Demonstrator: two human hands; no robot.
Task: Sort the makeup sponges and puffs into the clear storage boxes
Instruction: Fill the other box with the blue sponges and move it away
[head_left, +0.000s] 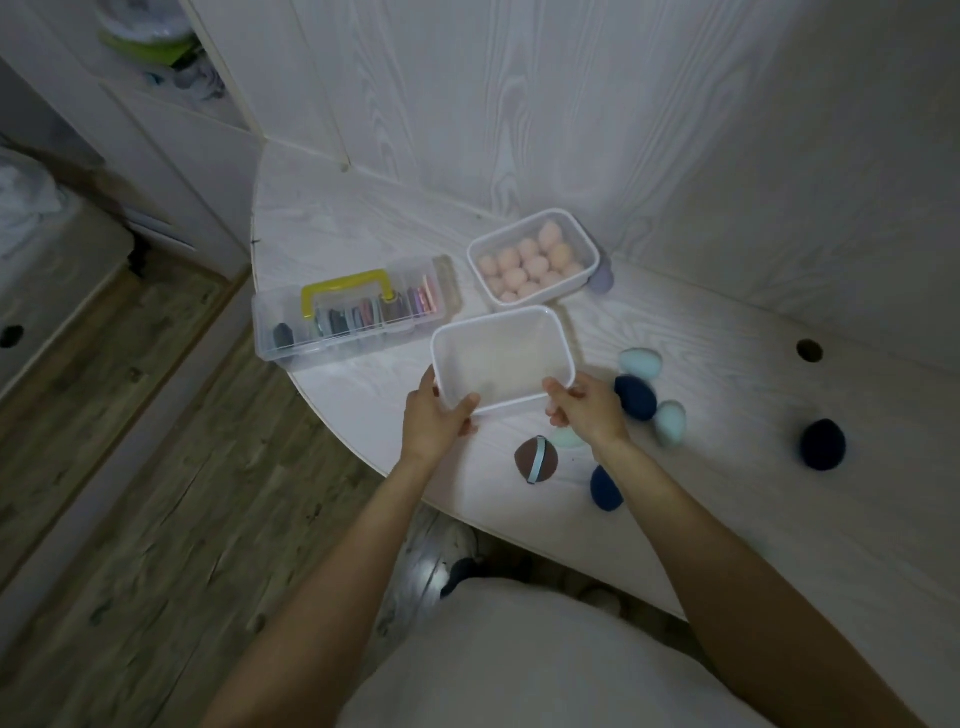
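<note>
Empty clear box (503, 358) gripped at near rim by left hand (435, 421) and right hand (584, 410), fingers curled on rim. Pink-filled box (535, 257) behind. Box being positioned; loose blue sponges (635, 396) at right to be loaded next.

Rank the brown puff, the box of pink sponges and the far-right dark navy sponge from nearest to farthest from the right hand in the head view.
Measured from the right hand:
1. Brown puff, just below it, near the table edge.
2. Box of pink sponges, behind it, by the wall.
3. Dark navy sponge, alone at far right.
</note>
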